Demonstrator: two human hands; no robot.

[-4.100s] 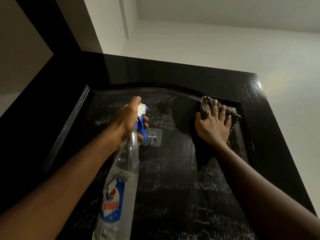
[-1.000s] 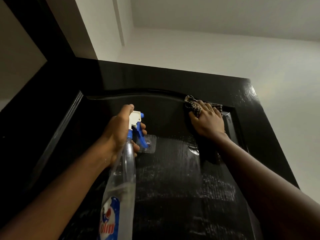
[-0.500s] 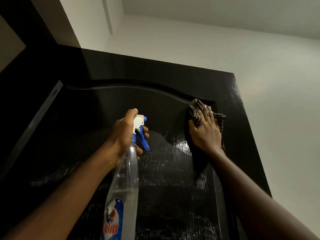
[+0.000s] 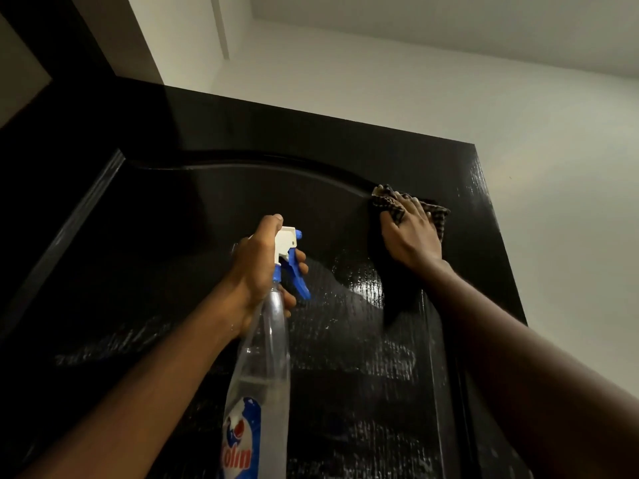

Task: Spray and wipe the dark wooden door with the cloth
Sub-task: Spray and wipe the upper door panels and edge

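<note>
- Nearest to me is the spray bottle (image 4: pixel 257 385), clear, with a blue label and some liquid low inside. It could slip, because I see wet drops on my wrist and the plastic is smooth.
- My left hand (image 4: pixel 261 271) is wrapped tight around the bottle neck, thumb up on top, fingers by the blue trigger (image 4: pixel 297 278). If a finger squeezes by mistake, spray could go on my right arm and not on the door.
- The dark wooden door (image 4: pixel 207 219) is right in front of me, leaning away as I look up. The lower panel shines in wet streaks. Those streaks could dry into marks if I wipe too slowly.
- My right hand (image 4: pixel 411 236) is pressed flat on the checked cloth (image 4: pixel 437 216), pinning it to the door at the top right of the panel, just under the curved groove (image 4: pixel 311 169). The cloth is bunched (one dark end hangs down), so it could slide out from under my palm.
- Farthest is the pale wall (image 4: pixel 518 115) beside the door. A long swipe could carry the wet cloth over the door's edge.
</note>
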